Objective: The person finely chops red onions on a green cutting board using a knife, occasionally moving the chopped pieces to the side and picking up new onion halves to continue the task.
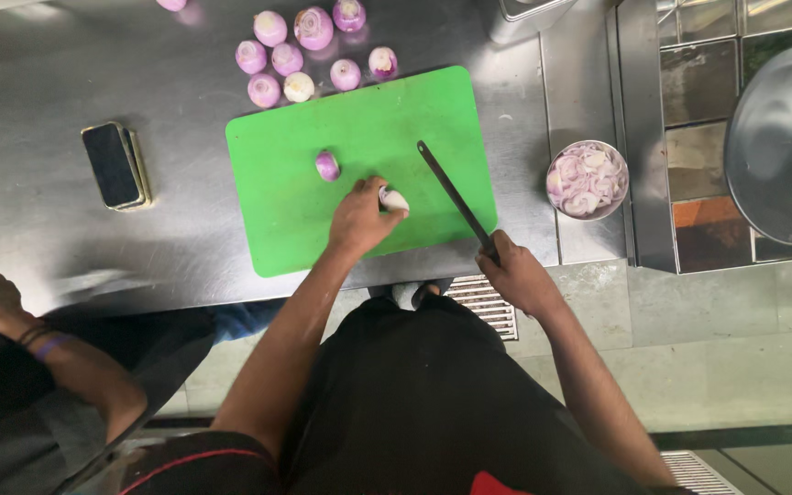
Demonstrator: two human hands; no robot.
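A green cutting board (304, 229) lies on a steel counter. My left hand (359, 215) presses a peeled onion half (394, 198) down on the board. My right hand (515, 273) grips the handle of a long dark knife (451, 192), whose blade points up and left over the board, a little right of the onion half. Another onion half (327, 165) lies on the board to the left of my left hand.
Several peeled purple onions (300, 50) sit beyond the board. A steel bowl of sliced onion (587, 179) stands to the right. A dark phone (114, 165) lies at left. Another person's arm (11, 316) is at far left. A large steel lid (781, 147) covers the right.
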